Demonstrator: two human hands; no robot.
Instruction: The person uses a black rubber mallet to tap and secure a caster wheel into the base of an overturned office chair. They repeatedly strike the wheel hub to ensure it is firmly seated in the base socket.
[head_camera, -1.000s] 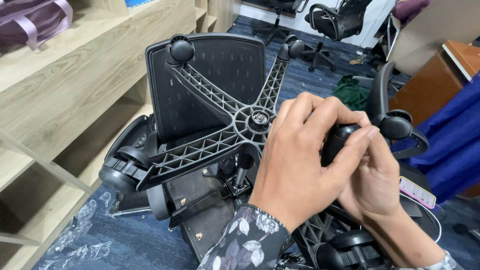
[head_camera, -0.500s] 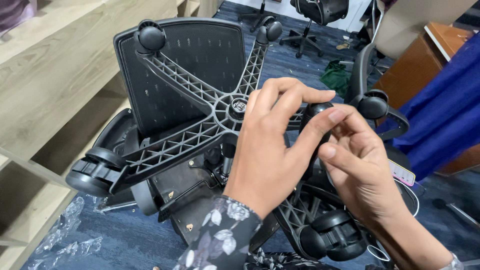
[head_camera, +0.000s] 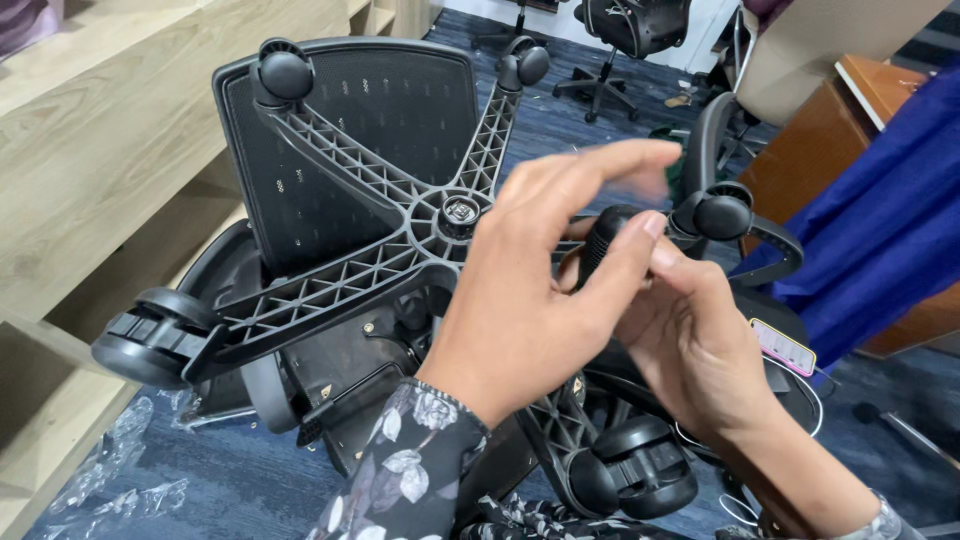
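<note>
Caster (head_camera: 608, 240), black and ribbed, sits between both hands just right of the hub (head_camera: 460, 212) of an upturned five-arm chair base (head_camera: 350, 275), near the frame's centre. It is mostly hidden: only a rounded, grooved black face shows above the palms. The left hand (head_camera: 530, 300) covers it from the near side, thumb pressed against its right face, while the index and other fingers (head_camera: 600, 165) stretch loosely spread above it, blurred at the tips. The right hand (head_camera: 700, 340) cups it from below and right, fingers curled in toward it; whether they grip it firmly I cannot tell. Room is tight here: a base arm with another caster (head_camera: 722, 215) lies just right of the hands, and a lower one (head_camera: 640, 470) sits just beneath the right wrist. On the left, a wooden shelf (head_camera: 130, 130) edge runs close along the base, near the far-left caster (head_camera: 150, 335). The mesh seat back (head_camera: 400, 110) rises behind the hub. Blue cloth (head_camera: 890, 240) crowds the right side, with a wooden cabinet (head_camera: 800, 150) behind it. Open blue carpet (head_camera: 230, 480) shows at lower left, strewn with clear plastic wrap (head_camera: 110, 470).
</note>
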